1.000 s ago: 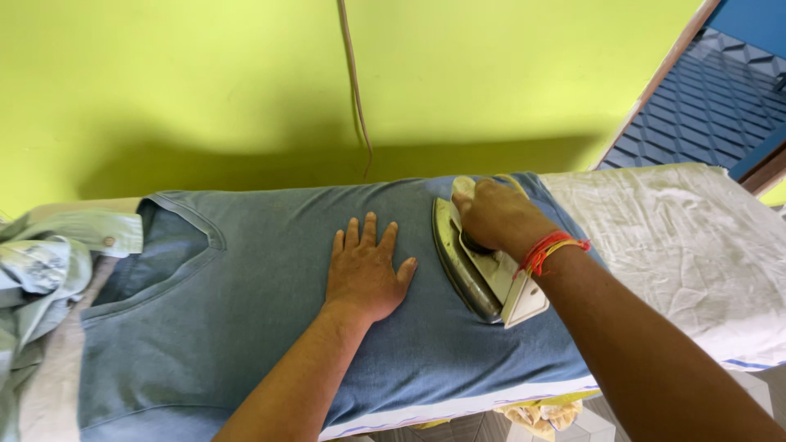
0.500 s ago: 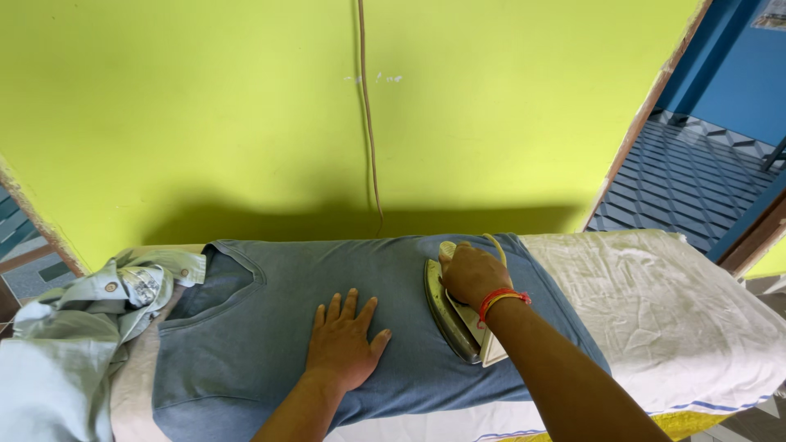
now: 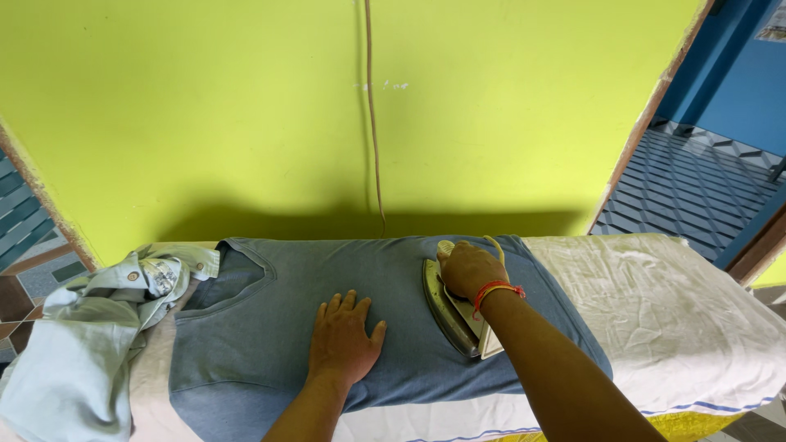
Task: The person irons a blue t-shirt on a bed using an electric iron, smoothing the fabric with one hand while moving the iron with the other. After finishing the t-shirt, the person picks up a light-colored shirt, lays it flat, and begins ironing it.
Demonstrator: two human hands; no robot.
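A grey-blue V-neck T-shirt (image 3: 270,327) lies spread flat over a white-covered ironing table (image 3: 696,319). My left hand (image 3: 344,340) rests palm down on the middle of the shirt, fingers spread. My right hand (image 3: 468,268), with red and orange threads at the wrist, grips the handle of a cream and metal iron (image 3: 449,311). The iron sits flat on the shirt just right of my left hand, its sole edge facing left.
A crumpled pale green buttoned shirt (image 3: 90,336) hangs over the table's left end. A brown cord (image 3: 372,123) runs down the yellow-green wall (image 3: 205,106) behind the table. A doorway to a blue tiled floor (image 3: 696,188) opens at right.
The view has pulled back and tilted up, showing more wall and the left end of the table. Both hands and the iron keep nearly the same places on the shirt.
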